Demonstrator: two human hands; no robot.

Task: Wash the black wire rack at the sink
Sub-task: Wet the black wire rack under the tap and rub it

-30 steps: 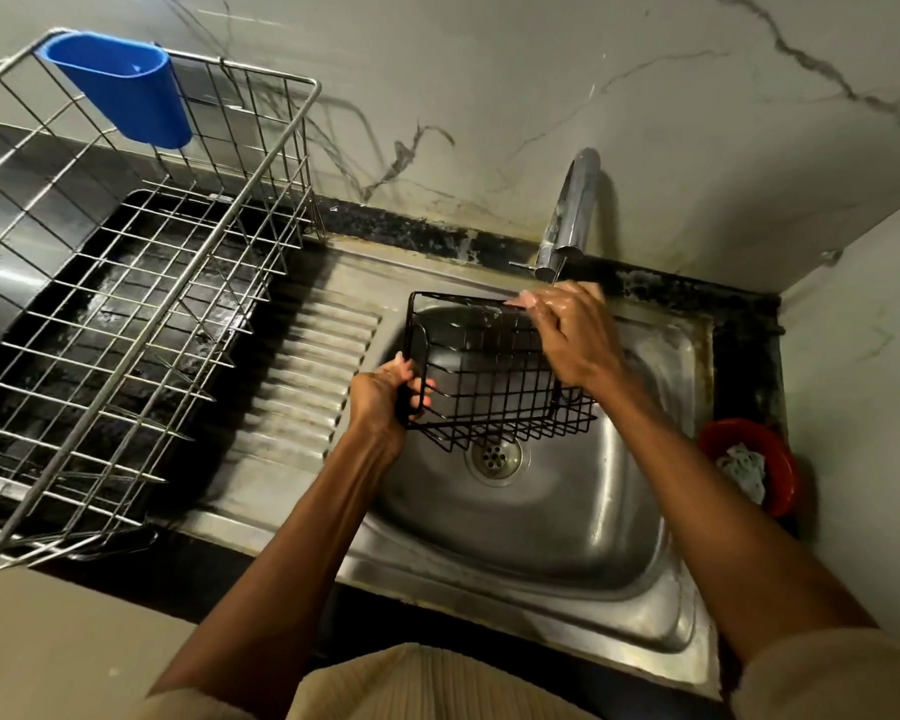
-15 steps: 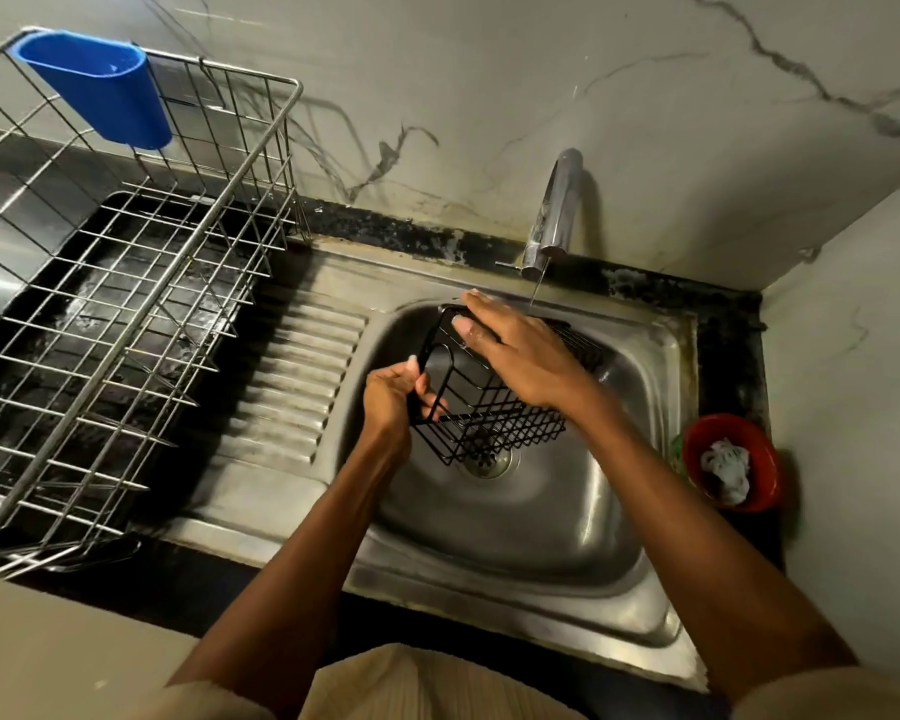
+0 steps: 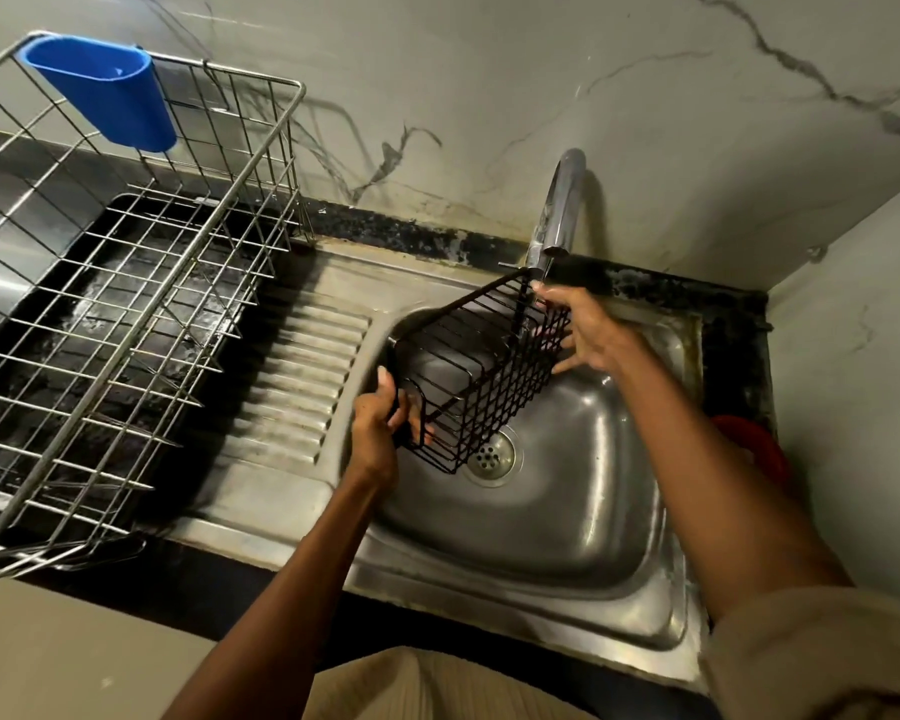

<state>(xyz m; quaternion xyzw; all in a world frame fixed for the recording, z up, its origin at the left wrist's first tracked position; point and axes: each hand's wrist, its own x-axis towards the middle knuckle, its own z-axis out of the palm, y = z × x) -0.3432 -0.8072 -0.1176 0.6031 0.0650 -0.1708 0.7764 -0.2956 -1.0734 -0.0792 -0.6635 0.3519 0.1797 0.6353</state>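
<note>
Across the back runs one pale marble-veined wall (image 3: pixel 489 96), and below it sits one stainless-steel sink (image 3: pixel 567 537) with a ribbed draining board (image 3: pixel 292 387) on its left side. On the left, and it's a big one, stands a single silver wire dish-drying basket (image 3: pixel 100 314), tilted in the wide view, with one blue plastic cutlery cup (image 3: pixel 100 93) hooked on its far rim. Under it lies a dark, wet tray.

Over the bowl now, and there's the black wire rack (image 3: pixel 481 376), one of them, held clear of the sink floor, slanting from the near left up toward the far right. Its lower corner hangs just above the round perforated drain (image 3: pixel 489 454); its upper corner reaches right under the spout of the one curved chrome tap (image 3: pixel 559 210). Whether water is running is hard to tell.

The left hand (image 3: pixel 380 428) has its fingers curled round the rack's near end wire, a firm grip. The right hand (image 3: pixel 588 330) is at the far end, fingers spread and mostly straight against the mesh, thumb up by the top rim.

Tucked behind the right forearm, one red round bowl (image 3: pixel 754 449) sits at the sink's right edge, mostly hidden by the arm.
</note>
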